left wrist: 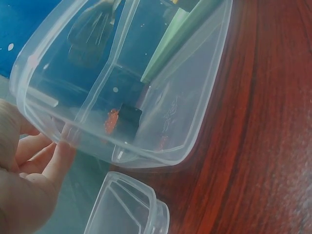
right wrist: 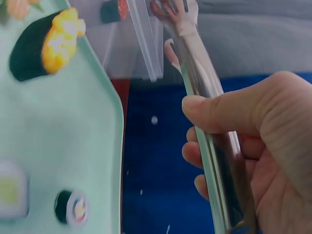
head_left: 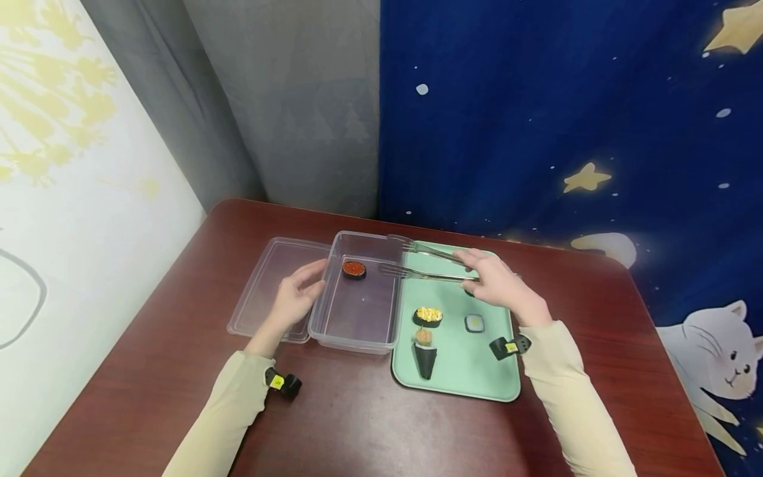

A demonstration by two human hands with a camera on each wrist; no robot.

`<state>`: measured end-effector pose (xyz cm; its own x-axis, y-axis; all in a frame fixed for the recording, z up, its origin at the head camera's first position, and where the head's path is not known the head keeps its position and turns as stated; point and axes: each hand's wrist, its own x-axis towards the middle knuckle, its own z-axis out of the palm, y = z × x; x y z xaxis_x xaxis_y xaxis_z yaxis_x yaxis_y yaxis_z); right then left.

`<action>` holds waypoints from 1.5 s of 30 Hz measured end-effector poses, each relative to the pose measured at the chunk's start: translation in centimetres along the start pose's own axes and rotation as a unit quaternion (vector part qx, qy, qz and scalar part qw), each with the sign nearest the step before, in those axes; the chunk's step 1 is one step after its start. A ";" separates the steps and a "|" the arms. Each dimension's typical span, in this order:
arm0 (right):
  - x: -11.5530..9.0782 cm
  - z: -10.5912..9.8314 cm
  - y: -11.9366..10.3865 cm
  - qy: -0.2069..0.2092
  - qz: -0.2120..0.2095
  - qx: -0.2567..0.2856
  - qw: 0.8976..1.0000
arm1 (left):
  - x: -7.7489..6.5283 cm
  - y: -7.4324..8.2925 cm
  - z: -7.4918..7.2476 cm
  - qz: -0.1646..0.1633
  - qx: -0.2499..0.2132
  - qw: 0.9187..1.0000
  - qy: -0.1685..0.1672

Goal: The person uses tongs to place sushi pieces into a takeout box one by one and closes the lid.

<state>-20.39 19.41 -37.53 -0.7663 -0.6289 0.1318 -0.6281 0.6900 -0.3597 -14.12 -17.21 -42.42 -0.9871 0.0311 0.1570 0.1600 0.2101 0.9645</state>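
My right hand (head_left: 491,278) grips metal tongs (head_left: 438,275), thumb on one side and fingers on the other. The tongs' arms are spread, and their slotted heads reach over the clear plastic container (head_left: 317,326). My left hand (head_left: 296,296) touches the container's left wall with its fingers extended. Inside the container sits a sushi piece with red roe (head_left: 354,269). On the green tray (head_left: 459,377) lie a corn-topped sushi (head_left: 428,316), a dark cone hand roll (head_left: 426,360) and a squarish roll (head_left: 474,323). A small round roll (right wrist: 78,208) is mostly hidden under my right hand in the head view.
The container's clear lid (head_left: 256,305) lies flat on the brown table (head_left: 357,424), left of the container and partly behind my left hand. Grey and blue curtains (head_left: 477,132) hang along the table's back edge. A white wall (head_left: 89,252) stands to the left.
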 end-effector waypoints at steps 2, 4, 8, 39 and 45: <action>-1.0 -0.1 0.6 0.004 0.009 0.009 1.000 | 0.1 -0.2 0.0 0.004 -0.003 1.000 -0.001; -2.0 -0.3 1.1 0.008 0.020 0.017 1.000 | 0.2 -0.9 0.0 0.006 -0.009 1.000 0.001; -4.0 -0.4 2.1 0.029 0.021 0.022 0.999 | 0.6 -2.5 -0.1 0.008 -0.008 1.000 0.007; -12.7 1.4 8.3 0.073 0.064 -0.028 0.995 | 0.0 0.0 0.0 0.000 0.007 1.000 -0.006; -13.0 1.7 8.8 0.075 0.063 -0.036 0.995 | 0.0 0.3 0.0 -0.003 0.004 1.000 -0.007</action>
<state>-15.72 33.06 -44.01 -0.8471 -0.4797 0.2285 -0.5306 0.7867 -0.3155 -14.05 -17.11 -42.15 -0.9879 0.0444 0.1489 0.1550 0.2176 0.9636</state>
